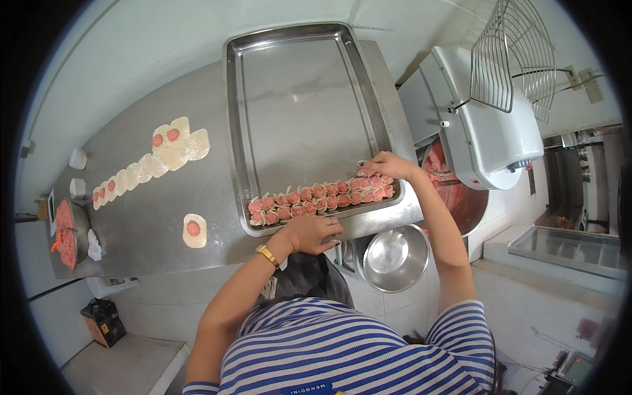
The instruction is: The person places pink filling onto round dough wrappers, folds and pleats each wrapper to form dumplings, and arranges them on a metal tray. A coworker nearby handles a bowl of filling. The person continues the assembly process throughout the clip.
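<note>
A large metal tray (299,125) lies on the steel table, tilted slightly. Along its near side run two rows of dumplings (306,202), pink filling showing in pale wrappers. At the right end of the far row my right hand (390,164) is closed, thumb and fingertips together on a dumpling (366,173). My left hand (308,233), with a gold watch at the wrist, is by the tray's near rim. Its fingers are curled in; whether they hold anything is hidden. To the left lies a single wrapper (194,238) with a ball of filling on it.
Farther left a line of overlapping wrappers (137,172) lies on the table, some with filling. A bowl of pink filling (74,230) holds an orange-handled tool. At right stand a white mixer (490,125) with a wire guard and a metal bowl (396,258) below table height.
</note>
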Available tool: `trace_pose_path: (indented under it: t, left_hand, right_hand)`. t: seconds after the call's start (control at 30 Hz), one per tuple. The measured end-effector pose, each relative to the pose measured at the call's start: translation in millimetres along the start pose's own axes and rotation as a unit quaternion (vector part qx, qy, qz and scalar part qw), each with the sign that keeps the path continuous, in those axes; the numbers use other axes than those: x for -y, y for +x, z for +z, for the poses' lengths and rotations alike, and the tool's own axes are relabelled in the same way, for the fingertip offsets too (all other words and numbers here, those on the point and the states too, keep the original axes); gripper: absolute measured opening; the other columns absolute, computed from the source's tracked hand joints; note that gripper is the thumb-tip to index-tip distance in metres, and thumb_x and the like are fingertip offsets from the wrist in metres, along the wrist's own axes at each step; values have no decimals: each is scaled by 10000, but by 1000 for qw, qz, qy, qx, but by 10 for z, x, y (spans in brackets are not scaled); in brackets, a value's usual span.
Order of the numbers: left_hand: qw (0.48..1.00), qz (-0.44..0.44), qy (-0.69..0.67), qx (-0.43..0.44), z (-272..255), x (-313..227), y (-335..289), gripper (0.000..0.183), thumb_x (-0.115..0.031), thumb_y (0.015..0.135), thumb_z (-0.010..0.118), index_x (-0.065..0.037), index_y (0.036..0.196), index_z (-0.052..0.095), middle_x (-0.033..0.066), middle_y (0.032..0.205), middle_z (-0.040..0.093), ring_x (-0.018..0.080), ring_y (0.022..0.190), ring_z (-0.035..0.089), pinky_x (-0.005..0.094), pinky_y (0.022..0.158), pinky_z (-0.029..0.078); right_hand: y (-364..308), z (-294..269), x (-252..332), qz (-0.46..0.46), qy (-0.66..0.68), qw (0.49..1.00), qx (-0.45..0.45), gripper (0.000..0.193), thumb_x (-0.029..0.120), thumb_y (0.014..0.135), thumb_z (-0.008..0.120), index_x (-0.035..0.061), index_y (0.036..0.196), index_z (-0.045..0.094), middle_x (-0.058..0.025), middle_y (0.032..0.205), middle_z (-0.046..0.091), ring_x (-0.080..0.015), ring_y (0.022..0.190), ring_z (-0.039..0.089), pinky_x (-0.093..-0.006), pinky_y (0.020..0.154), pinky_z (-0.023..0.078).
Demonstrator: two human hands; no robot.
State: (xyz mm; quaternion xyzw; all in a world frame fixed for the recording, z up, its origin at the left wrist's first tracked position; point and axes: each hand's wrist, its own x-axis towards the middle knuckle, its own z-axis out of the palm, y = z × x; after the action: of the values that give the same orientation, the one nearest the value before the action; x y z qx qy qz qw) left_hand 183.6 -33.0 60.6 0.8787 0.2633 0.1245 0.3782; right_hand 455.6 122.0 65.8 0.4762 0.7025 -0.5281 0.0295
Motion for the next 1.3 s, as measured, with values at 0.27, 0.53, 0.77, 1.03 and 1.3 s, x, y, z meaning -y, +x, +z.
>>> trace_pose_path:
  t: [0.27, 0.53, 0.77, 1.03, 1.3]
  left_hand:
    - [1000, 3, 3, 2, -2, 9, 1, 250, -243, 815, 634, -109, 1016, 568, 48, 950, 604, 252, 817, 639, 379, 679, 514]
    - [1000, 3, 13, 9, 0, 4, 0, 245, -241, 810, 639, -112, 1005, 568, 46, 942, 598, 257, 798, 639, 381, 668, 515]
    - [1000, 17, 4, -12, 17, 18, -2, 245, -244, 803, 647, -107, 993, 573, 52, 938, 598, 263, 804, 636, 381, 650, 519]
    - [1000, 20, -8, -21, 55, 22, -20, 246, -271, 813, 653, -92, 965, 579, 80, 916, 603, 301, 814, 632, 417, 684, 511]
    - [999, 26, 1, -41, 70, 14, -38, 229, -283, 829, 630, -82, 931, 589, 91, 905, 617, 314, 826, 635, 437, 697, 508]
  right_hand:
    - [-80, -73, 156, 26, -82, 996, -5, 457, 413, 901, 551, -13, 944, 710, -175, 846, 696, -267, 796, 663, -343, 750, 514]
    - [-179, 18, 393, 41, -310, 949, -41, 528, 413, 920, 468, -61, 834, 685, -277, 867, 656, -444, 869, 622, -485, 842, 484]
    - [-115, 79, 278, 31, -327, 944, -41, 537, 442, 928, 445, -24, 849, 698, -266, 877, 660, -448, 894, 623, -485, 844, 484]
    - [-64, 222, 934, -12, -123, 992, -32, 439, 386, 960, 472, 8, 1071, 666, -192, 957, 684, -312, 910, 633, -372, 852, 478]
    - [362, 654, 555, -75, -7, 991, 111, 413, 308, 1007, 445, -13, 1217, 598, -122, 1124, 661, -184, 1039, 582, -308, 937, 439]
